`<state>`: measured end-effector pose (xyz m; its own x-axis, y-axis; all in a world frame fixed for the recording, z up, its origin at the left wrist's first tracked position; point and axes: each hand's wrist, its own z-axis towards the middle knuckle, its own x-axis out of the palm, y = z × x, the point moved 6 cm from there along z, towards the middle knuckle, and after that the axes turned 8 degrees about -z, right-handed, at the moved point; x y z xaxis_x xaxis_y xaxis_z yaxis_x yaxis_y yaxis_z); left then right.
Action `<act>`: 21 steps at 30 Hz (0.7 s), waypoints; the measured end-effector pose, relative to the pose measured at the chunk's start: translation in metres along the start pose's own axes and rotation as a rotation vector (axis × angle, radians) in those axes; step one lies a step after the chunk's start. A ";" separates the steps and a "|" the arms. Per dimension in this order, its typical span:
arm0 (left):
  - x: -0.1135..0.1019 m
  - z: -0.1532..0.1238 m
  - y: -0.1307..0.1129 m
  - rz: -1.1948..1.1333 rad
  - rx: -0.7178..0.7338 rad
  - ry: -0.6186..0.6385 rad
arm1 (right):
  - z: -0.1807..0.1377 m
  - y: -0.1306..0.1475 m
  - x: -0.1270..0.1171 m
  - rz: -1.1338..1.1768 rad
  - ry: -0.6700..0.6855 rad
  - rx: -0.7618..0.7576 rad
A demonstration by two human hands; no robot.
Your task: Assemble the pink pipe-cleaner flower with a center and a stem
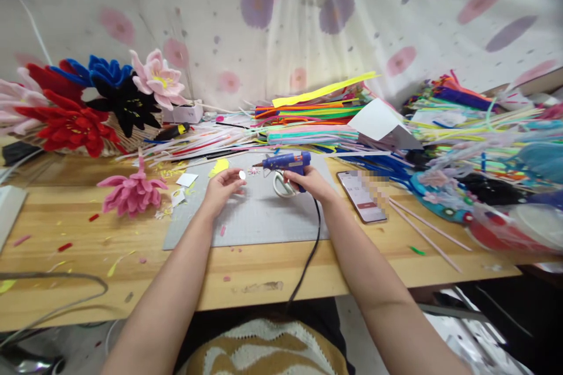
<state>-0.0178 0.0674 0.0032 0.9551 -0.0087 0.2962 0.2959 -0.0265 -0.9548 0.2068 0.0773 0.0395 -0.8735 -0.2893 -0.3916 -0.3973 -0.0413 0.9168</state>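
Observation:
My right hand (313, 183) is wrapped round the handle of a blue hot glue gun (284, 161), its nozzle pointing left. A black cord runs from the handle down over the table edge. In my left hand (223, 188), a small white disc (241, 175) is pinched at the fingertips, a little short of the nozzle and apart from it. Both hands are above a grey cutting mat (264, 225). Beneath the glue gun lie white-handled scissors (284, 186), partly covered by it. A pink fuzzy flower (133, 190) rests left of the mat.
Finished fuzzy flowers (79, 123) crowd a basket at the left. Bundles of coloured pipe cleaners (308, 114) line the back. A phone (363, 196) lies right of the mat, near two loose pink stems (426, 234). Paper scraps (187, 180) and clippings dot the wooden table (145, 263).

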 end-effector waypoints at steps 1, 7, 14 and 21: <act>0.000 0.000 0.000 0.000 0.002 0.000 | -0.001 -0.001 0.005 0.001 0.009 0.007; -0.003 0.002 0.003 0.001 0.016 0.008 | 0.000 -0.011 0.018 -0.032 0.016 0.044; -0.002 0.002 0.002 -0.003 0.022 0.000 | 0.005 -0.018 0.021 -0.092 0.010 0.075; -0.002 0.002 0.002 0.002 0.022 0.004 | 0.006 -0.019 0.024 -0.079 0.002 0.062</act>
<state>-0.0188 0.0692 0.0009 0.9556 -0.0123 0.2946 0.2945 -0.0042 -0.9556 0.1918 0.0772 0.0124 -0.8380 -0.2895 -0.4626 -0.4819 -0.0053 0.8762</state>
